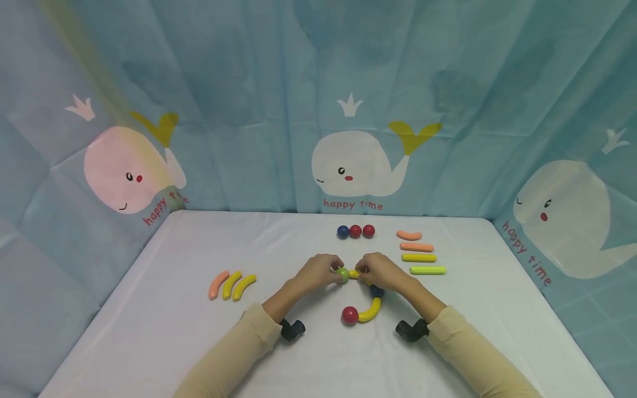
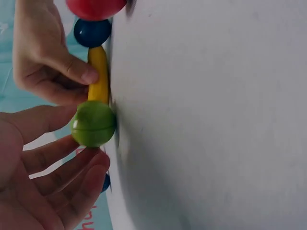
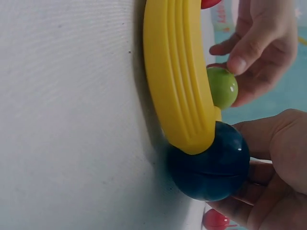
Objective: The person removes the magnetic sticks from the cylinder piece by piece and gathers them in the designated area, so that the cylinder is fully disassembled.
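Note:
My left hand [image 1: 318, 271] holds a green ball [image 2: 93, 124] between thumb and fingertips, low over the white table. Beside it, my right hand [image 1: 382, 270] pinches a yellow curved rod [image 2: 99, 72], whose one end meets the green ball. At that rod's other end sits a dark blue ball [image 3: 208, 165], partly behind the right fingers in the right wrist view. From the blue ball a second yellow curved rod [image 1: 370, 310] bends toward a red ball [image 1: 350, 315] nearer the body. Together these pieces form an arc open to the left.
Behind the hands, a blue ball [image 1: 343, 231] and two red balls [image 1: 355, 231] stand in a row. Several orange and yellow rods [image 1: 418, 258] lie at the right. One orange curved rod [image 1: 218, 284] and two yellow ones [image 1: 244, 287] lie left. A whale-printed curtain [image 1: 249, 110] surrounds the table [image 1: 164, 331].

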A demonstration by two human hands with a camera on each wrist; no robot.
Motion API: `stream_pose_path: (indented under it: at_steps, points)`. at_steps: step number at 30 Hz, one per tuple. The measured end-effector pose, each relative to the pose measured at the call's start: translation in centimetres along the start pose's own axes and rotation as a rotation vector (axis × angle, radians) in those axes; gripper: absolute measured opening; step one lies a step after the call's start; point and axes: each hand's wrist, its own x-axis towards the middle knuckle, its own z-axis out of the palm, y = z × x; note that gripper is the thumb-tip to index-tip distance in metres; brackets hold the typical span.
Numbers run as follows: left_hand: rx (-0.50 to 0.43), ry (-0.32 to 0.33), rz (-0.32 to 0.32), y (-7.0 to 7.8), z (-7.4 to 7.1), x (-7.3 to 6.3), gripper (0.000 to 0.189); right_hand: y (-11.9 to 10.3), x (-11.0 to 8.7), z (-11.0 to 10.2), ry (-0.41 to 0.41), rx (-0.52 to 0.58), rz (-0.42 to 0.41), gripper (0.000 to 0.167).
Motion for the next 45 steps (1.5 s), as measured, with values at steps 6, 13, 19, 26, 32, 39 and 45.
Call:
stream_pose_path:
  at_steps: [6,13,19,26,32,39,45]
  points:
    - [0.017,0.021,0.009,0.7,0.7,0.5,0.037,-0.1,0.0,0.1,0.009,-0.004,0.013,0.020]
    - [0.045,0.055,-0.031,0.7,0.8,0.4,0.034,-0.3,0.0,0.2,0.012,-0.008,0.012,0.020]
    - [0.045,0.113,-0.123,0.4,-0.2,0.3,0.033,-0.4,0.1,0.1,0.000,-0.054,0.046,0.021]
    - [-0.015,0.098,-0.131,-0.7,-0.7,0.1,0.034,-0.4,0.1,0.1,-0.006,-0.041,0.066,0.022]
    - [-0.030,0.099,-0.116,-1.7,-1.4,0.2,0.033,-0.4,0.2,0.6,0.006,-0.054,0.067,0.021]
    - [-0.026,0.118,-0.108,-3.7,-2.9,1.6,0.034,-0.3,0.1,0.6,0.002,-0.044,0.055,0.021]
    - [-0.121,0.184,-0.082,-6.4,-4.8,3.4,0.038,-0.2,0.0,0.5,-0.001,-0.028,0.065,0.021]
